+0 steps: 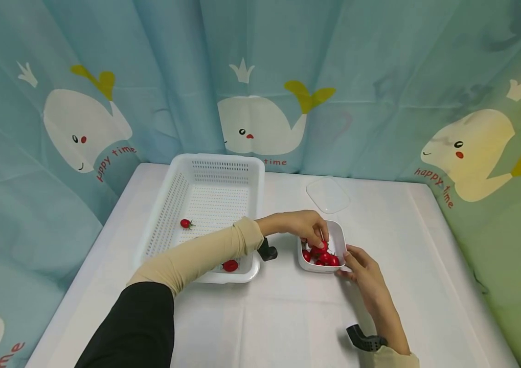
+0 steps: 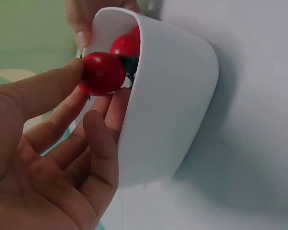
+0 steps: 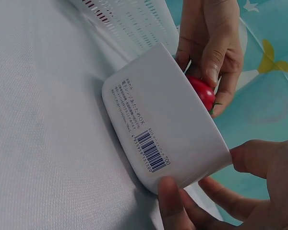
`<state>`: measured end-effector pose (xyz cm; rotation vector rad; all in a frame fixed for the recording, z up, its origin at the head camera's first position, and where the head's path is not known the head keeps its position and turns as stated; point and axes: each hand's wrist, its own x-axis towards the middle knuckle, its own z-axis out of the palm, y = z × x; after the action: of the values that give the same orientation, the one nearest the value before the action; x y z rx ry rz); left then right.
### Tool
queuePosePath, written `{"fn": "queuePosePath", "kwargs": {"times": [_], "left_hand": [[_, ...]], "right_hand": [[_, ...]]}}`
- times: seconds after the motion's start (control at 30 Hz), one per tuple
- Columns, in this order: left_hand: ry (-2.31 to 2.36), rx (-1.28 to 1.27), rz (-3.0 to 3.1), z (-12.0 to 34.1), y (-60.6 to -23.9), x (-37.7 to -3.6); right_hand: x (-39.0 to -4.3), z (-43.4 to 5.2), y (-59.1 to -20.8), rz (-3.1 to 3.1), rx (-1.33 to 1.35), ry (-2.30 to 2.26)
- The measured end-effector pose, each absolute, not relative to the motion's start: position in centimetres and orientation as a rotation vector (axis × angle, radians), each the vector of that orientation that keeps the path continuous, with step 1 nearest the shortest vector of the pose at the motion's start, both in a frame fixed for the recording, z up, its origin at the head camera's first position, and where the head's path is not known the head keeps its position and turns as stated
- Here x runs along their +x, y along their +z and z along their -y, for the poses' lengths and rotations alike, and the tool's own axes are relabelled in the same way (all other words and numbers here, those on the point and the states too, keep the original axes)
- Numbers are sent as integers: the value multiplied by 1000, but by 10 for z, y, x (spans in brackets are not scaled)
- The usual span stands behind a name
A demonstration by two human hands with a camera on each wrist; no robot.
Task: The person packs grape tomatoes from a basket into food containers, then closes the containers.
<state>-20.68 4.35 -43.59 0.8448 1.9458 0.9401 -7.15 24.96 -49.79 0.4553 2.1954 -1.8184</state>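
With our left hand [image 1: 308, 226] we pinch one red tomato [image 2: 102, 73] at the mouth of the white box [image 3: 153, 105]. Our right hand [image 1: 367, 273] grips this box's corner, probably so that it does not slide; the basket [image 1: 221, 204] stands left of both grips.

The tomatoes [image 2: 103, 75] are red with green stems [image 2: 129, 64], box [image 3: 156, 122] and basket [image 1: 216, 202] white, the curtain [image 1: 173, 66] blue with whales [image 1: 262, 125].
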Motion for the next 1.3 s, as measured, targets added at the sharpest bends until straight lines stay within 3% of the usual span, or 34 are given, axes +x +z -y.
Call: {"fn": "queuePosePath", "kwargs": {"times": [0.77,1.3], "left_hand": [[909,913,-1936,-40,-432,-209],[958,966,-1957,-6,-405,-206]], "right_hand": [[-71,-249,-498,-2205,450,-1815],[-72,-251,-498,-2215,460,-1758]]}}
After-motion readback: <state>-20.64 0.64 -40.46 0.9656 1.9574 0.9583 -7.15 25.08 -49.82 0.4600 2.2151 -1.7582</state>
